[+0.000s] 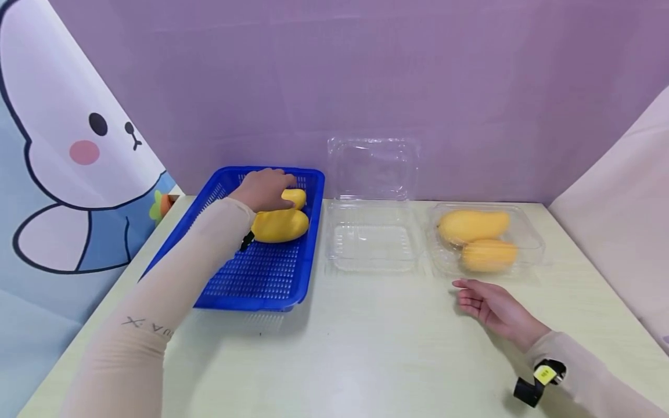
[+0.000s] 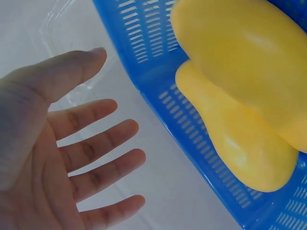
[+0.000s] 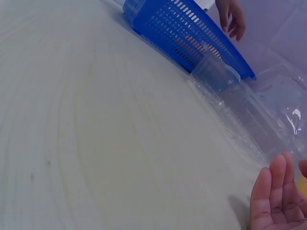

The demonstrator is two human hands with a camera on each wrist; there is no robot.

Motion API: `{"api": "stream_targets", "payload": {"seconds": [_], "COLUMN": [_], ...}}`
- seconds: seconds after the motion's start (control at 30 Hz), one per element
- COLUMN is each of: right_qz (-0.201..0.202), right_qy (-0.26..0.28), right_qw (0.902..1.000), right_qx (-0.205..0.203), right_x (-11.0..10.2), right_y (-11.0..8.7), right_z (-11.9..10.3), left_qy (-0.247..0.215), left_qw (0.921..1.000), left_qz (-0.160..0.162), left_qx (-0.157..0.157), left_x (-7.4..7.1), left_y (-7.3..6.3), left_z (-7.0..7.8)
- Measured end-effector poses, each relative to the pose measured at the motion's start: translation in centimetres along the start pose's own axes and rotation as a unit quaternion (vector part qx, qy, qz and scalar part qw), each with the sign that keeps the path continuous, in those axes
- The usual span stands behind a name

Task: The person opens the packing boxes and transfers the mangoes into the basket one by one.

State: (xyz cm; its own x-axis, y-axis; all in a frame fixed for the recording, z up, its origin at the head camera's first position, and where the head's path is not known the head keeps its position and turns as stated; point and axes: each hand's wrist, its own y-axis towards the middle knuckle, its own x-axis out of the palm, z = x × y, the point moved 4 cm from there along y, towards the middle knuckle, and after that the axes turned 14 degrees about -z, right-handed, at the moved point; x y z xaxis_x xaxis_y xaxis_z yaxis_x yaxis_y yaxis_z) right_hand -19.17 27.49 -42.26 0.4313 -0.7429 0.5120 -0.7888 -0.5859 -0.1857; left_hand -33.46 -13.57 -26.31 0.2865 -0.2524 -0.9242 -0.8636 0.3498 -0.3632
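Head view: my left hand (image 1: 265,188), fingers spread, over mangoes (image 1: 282,226) in blue basket (image 1: 245,303), centre-left; right hand (image 1: 493,307) relaxed, empty, lower right. Smooth mangoes could slip if gripped weakly.

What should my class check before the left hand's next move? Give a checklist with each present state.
1. Mangoes in the basket: ok, two show.
2. Left hand over the basket: ok.
3. Left hand gripping a mango: not ok, it holds nothing.
4. Middle box with lid up: ok.
5. Right hand free: ok, it holds nothing.
6. Right box latched: cannot tell.
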Motion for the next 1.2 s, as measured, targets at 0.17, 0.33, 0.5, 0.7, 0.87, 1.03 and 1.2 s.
{"api": "stream_targets", "payload": {"seconds": [0.17,0.33,0.5,0.7,0.87,1.03,1.2], "right_qz": [0.010,0.014,0.009,0.006,0.023,0.030,0.031], "right_qy": [-0.007,-0.008,0.009,0.021,0.028,0.032,0.049], "right_qw": [0.9999,0.9997,0.9992,0.9986,0.9975,0.9965,0.9949], "right_qx": [-0.006,-0.018,-0.038,-0.049,-0.062,-0.072,-0.082], "right_x": [-0.6,-1.0,-1.4,-1.8,-2.1,-2.5,-3.1], "right_y": [-0.7,-1.3,-1.8,-2.1,-2.4,-2.6,-2.9], "right_z": [-0.1,-0.2,-0.6,-1.0,-1.5,-1.9,-2.4], "left_qy": [-0.004,-0.009,0.002,0.024,0.041,0.070,0.092], "left_qw": [1.0000,0.9997,0.9990,0.9973,0.9948,0.9913,0.9883], "left_qz": [0.007,0.010,0.024,0.035,0.042,0.039,0.034], "left_qx": [0.004,0.022,0.038,0.061,0.083,0.104,0.117], "left_x": [-0.7,-1.4,-2.1,-2.6,-3.1,-3.4,-3.6], "left_y": [0.2,0.5,0.8,0.9,1.1,1.3,2.0], "left_z": [1.0,2.4,3.8,6.2,8.7,11.2,13.7]}}
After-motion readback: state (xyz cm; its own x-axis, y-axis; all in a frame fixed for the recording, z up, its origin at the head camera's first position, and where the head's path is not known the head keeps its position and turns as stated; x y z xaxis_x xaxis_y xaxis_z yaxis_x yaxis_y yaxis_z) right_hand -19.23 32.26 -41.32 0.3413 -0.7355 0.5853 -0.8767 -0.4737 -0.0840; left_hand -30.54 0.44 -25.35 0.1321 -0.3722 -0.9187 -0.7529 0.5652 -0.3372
